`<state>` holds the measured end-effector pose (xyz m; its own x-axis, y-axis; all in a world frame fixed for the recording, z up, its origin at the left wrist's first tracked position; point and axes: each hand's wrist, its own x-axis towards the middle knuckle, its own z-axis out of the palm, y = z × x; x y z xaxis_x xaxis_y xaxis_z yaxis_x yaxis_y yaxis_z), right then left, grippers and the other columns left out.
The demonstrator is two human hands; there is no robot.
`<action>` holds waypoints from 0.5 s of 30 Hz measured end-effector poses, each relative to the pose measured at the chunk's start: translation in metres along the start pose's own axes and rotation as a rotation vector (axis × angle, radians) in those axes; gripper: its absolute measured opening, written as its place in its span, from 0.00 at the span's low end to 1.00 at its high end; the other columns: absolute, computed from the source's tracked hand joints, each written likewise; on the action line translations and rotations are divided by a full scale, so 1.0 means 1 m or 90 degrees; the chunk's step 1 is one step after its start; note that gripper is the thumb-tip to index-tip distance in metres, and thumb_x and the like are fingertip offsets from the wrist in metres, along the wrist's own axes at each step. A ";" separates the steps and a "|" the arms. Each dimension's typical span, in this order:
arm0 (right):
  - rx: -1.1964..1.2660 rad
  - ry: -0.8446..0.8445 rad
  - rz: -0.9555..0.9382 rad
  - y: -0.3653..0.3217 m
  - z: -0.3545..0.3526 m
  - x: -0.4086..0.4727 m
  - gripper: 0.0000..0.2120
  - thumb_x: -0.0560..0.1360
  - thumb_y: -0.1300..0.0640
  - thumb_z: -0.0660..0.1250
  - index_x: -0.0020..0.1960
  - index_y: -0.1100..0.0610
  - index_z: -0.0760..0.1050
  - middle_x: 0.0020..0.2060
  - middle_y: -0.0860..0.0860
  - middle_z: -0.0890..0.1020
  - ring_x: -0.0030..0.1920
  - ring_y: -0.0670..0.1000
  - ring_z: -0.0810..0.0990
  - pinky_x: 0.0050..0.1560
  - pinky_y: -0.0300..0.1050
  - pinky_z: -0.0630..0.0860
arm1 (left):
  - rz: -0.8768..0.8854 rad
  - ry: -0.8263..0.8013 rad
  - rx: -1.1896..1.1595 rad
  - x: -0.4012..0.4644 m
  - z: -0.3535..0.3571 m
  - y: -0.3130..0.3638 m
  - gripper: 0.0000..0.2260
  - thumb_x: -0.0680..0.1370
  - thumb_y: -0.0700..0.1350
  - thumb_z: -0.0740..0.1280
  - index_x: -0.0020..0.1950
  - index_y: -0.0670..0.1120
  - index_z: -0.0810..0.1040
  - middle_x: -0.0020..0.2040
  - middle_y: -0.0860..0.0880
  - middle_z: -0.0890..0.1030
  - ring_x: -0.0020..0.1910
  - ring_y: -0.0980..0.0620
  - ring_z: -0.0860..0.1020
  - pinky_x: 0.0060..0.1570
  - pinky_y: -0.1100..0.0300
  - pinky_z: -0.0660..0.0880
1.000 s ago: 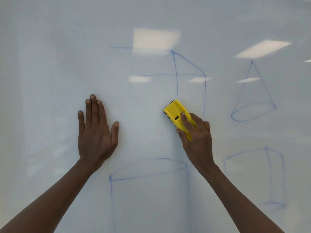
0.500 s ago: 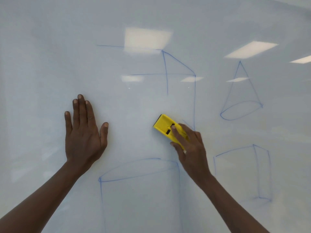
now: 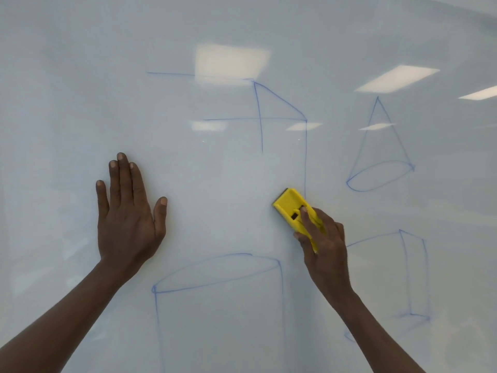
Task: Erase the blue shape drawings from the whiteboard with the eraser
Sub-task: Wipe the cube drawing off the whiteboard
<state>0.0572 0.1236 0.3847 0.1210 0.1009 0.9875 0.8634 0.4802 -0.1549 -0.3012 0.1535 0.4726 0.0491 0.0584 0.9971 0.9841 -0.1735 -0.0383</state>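
The whiteboard (image 3: 67,90) fills the view. My right hand (image 3: 324,244) grips a yellow eraser (image 3: 291,208) and presses it flat on the board at the lower end of a vertical blue line. That line belongs to a partly wiped blue cube drawing (image 3: 279,103) above the eraser. A blue cone (image 3: 379,162) is at the right, a blue box (image 3: 411,273) at the lower right, and a blue cylinder (image 3: 217,286) at the bottom centre. My left hand (image 3: 129,211) lies flat on the board at the left, fingers spread, holding nothing.
Ceiling lights reflect as bright patches (image 3: 231,63) on the glossy board. The board's left part carries no drawings.
My right hand has slid the eraser down and to the right, onto the bottom of the cube's right vertical line. The short diagonal stroke beside the eraser is gone. My left hand stays planted.
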 end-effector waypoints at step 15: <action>-0.026 0.018 0.062 0.011 -0.002 -0.011 0.26 0.76 0.60 0.71 0.73 0.51 0.71 0.64 0.55 0.75 0.56 0.56 0.71 0.52 0.45 0.73 | -0.001 0.000 -0.004 -0.001 0.000 0.001 0.34 0.85 0.55 0.52 0.85 0.35 0.49 0.86 0.39 0.47 0.86 0.45 0.44 0.83 0.45 0.41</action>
<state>0.0661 0.1257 0.3724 0.2185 0.1207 0.9683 0.8660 0.4334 -0.2495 -0.3004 0.1530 0.4720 0.0478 0.0580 0.9972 0.9831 -0.1792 -0.0367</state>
